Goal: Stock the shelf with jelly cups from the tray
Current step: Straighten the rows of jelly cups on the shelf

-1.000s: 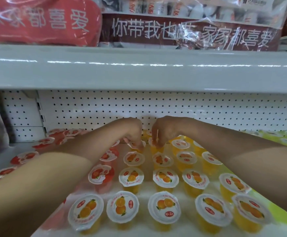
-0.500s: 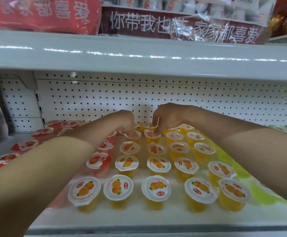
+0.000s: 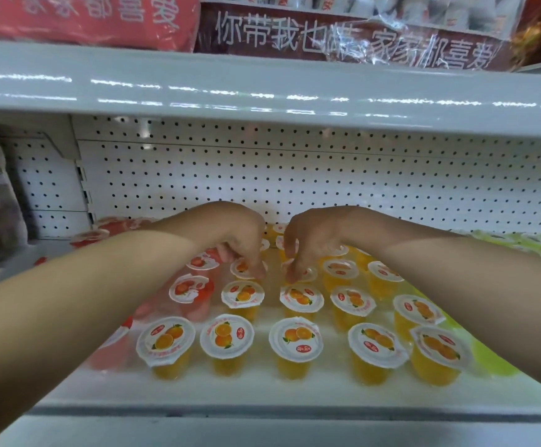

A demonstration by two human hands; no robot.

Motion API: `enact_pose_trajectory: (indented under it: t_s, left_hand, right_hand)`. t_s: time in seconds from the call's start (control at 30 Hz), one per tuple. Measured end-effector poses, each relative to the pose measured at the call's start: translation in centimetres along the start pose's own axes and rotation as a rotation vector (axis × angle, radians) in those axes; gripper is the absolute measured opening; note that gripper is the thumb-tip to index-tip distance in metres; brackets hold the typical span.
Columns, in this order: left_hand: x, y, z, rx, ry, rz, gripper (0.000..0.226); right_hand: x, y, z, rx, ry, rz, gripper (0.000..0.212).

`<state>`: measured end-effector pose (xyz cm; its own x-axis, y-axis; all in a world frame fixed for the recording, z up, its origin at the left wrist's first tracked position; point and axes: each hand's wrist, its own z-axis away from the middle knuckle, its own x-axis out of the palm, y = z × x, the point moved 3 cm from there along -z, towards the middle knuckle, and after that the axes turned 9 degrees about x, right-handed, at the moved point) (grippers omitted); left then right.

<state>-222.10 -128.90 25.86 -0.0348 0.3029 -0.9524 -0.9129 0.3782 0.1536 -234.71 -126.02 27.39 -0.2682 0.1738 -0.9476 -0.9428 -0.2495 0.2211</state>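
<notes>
Rows of orange jelly cups [image 3: 296, 339] with white fruit-printed lids stand on the white shelf [image 3: 262, 398]. Both my arms reach in over them. My left hand [image 3: 240, 238] hangs fingers-down and pinches the top of an orange cup [image 3: 242, 268] in the third row from the front. Beside it, my right hand [image 3: 309, 241] pinches the top of the neighbouring orange cup [image 3: 304, 275] the same way. A narrow gap separates the two hands. No tray is in view.
Red jelly cups [image 3: 189, 288] fill the shelf's left side, partly under my left forearm, and green cups [image 3: 491, 359] stand at the right. A white pegboard [image 3: 295, 175] backs the shelf. The upper shelf [image 3: 262, 91] overhangs, loaded with bagged goods [image 3: 343, 37].
Both hands came forward from the cups at the back to the third row. The view dropped, so the shelf's front edge shows.
</notes>
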Motion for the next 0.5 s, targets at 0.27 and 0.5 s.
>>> enact_pose_trajectory:
  t_s: [0.27, 0.5]
  left_hand:
    - [0.6, 0.9, 0.3, 0.022, 0.1, -0.064, 0.034]
    - [0.6, 0.9, 0.3, 0.053, 0.116, -0.087, 0.041]
  right_hand:
    - [0.3, 0.1, -0.2, 0.012, 0.033, -0.012, 0.055]
    - [0.4, 0.4, -0.2, 0.004, 0.047, -0.065, 0.054]
